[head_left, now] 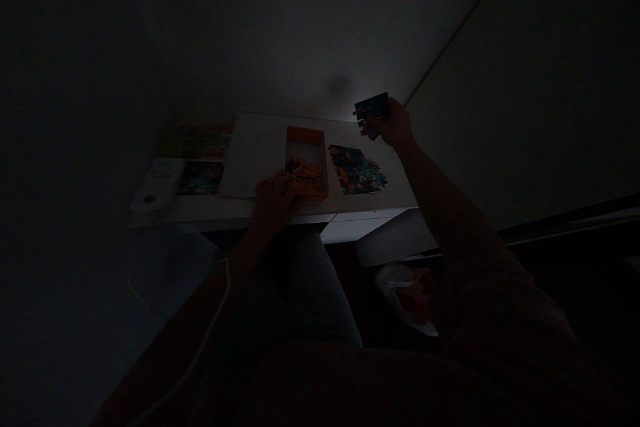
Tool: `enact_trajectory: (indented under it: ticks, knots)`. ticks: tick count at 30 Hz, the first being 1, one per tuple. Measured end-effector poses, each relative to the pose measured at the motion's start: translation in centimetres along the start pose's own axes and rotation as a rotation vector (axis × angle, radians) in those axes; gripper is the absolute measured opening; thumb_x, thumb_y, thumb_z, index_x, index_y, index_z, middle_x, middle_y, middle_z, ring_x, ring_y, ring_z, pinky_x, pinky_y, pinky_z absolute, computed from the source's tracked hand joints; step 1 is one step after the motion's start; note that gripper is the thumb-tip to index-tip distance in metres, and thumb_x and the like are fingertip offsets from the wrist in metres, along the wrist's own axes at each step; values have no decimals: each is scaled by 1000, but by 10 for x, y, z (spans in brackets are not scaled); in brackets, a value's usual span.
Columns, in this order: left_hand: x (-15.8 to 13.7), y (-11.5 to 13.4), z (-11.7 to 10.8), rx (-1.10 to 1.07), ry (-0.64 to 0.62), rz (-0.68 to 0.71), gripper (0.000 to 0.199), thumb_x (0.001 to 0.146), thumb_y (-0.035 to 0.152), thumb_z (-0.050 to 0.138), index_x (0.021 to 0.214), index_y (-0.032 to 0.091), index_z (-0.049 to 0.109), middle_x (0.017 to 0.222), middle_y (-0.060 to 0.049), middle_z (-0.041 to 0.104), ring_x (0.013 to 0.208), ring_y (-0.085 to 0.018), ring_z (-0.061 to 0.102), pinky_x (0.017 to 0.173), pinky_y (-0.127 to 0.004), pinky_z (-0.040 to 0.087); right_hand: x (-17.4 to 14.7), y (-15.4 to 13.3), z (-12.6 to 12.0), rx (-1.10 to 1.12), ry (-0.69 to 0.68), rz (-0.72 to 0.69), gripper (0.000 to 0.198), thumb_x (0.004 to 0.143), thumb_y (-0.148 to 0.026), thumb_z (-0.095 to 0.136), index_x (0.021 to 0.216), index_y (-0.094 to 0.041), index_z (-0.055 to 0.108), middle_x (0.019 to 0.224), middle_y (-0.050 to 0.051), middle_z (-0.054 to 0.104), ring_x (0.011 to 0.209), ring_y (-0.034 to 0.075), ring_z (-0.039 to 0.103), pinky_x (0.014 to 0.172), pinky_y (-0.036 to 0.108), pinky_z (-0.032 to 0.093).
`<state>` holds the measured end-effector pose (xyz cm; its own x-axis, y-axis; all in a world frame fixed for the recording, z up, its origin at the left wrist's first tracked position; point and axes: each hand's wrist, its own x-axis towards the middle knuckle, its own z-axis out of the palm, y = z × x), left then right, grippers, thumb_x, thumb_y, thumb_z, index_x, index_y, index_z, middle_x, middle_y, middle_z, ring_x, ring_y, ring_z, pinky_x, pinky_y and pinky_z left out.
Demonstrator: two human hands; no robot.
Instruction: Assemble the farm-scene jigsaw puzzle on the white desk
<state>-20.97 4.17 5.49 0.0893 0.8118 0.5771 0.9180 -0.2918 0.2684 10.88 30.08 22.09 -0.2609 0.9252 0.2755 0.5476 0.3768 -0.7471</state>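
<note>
My right hand (397, 123) is raised above the table's right side, closed on a joined section of a dark jigsaw puzzle (373, 107). Knobbed pieces stick out along the section's left and lower edges. My left hand (275, 197) is at the near left corner of an orange open box (306, 132), its fingers bent against the edge. Loose puzzle pieces (303, 170) lie in the near part of that box. To its right, a partly joined puzzle (355, 170) in teal and orange lies flat, with an uneven right edge. The light is very dim.
The white table (395, 180) stands against a wall. On its left are a white device (159, 177), a dark colourful picture (201, 178) and a pale sheet or lid (255, 153). Below on the right, a plastic bag (407, 293) sits on the floor. A white cable (220, 307) runs along my left arm.
</note>
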Motion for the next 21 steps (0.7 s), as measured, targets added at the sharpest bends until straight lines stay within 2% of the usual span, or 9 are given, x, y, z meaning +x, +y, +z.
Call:
enact_trajectory:
  ticks: [3, 7, 9, 11, 13, 15, 19, 21]
  knots:
    - [0, 1, 0, -5, -8, -8, 29, 114, 44, 73, 135, 25, 78, 154, -24, 73, 163, -46, 57, 129, -68, 41, -8, -25, 41, -90, -17, -151, 76, 105, -74, 83, 162, -29, 60, 120, 10, 86, 110, 33, 86, 89, 44, 72]
    - [1, 1, -2, 4, -6, -9, 30, 115, 45, 72, 135, 25, 79, 154, -24, 74, 162, -46, 58, 127, -68, 41, -36, -48, 102, -426, -196, -430, 59, 113, -64, 73, 159, -27, 68, 150, 15, 81, 141, 39, 75, 119, 53, 63]
    - [1, 2, -3, 7, -8, -3, 30, 116, 45, 70, 135, 25, 79, 153, -24, 74, 162, -45, 58, 127, -67, 42, -48, -51, 117, -493, -294, -523, 53, 114, -61, 70, 157, -30, 71, 160, 12, 76, 148, 37, 71, 125, 52, 59]
    - [1, 2, -3, 1, -17, 2, 29, 116, 43, 69, 136, 25, 79, 152, -24, 74, 163, -45, 58, 127, -68, 41, -54, -44, 116, -472, -295, -528, 48, 116, -61, 66, 154, -32, 74, 159, 10, 76, 145, 35, 72, 125, 51, 59]
    - [2, 3, -4, -9, -23, 2, 28, 116, 42, 69, 136, 25, 79, 153, -24, 74, 164, -45, 56, 128, -68, 41, -51, -27, 100, -436, -226, -449, 45, 118, -60, 62, 149, -30, 76, 152, 12, 78, 137, 34, 75, 120, 51, 61]
    - [2, 3, -4, -17, -18, 2, 28, 115, 44, 70, 134, 25, 79, 153, -24, 74, 163, -46, 57, 127, -68, 41, -45, -2, 76, -428, -155, -311, 47, 115, -59, 67, 146, -25, 77, 150, 16, 77, 129, 35, 77, 116, 50, 63]
    - [2, 3, -3, -10, 3, 6, 28, 117, 47, 68, 131, 25, 78, 152, -24, 75, 160, -46, 59, 126, -69, 42, -45, 55, 27, -543, -118, 136, 71, 99, -67, 88, 144, -13, 78, 149, 28, 75, 123, 39, 79, 114, 53, 64]
    - [2, 3, -3, -15, 4, 7, 27, 117, 46, 67, 130, 25, 78, 152, -24, 75, 160, -46, 59, 126, -70, 43, -53, 76, 12, -582, -155, 242, 79, 86, -72, 99, 135, -13, 82, 142, 29, 78, 129, 42, 78, 120, 54, 62]
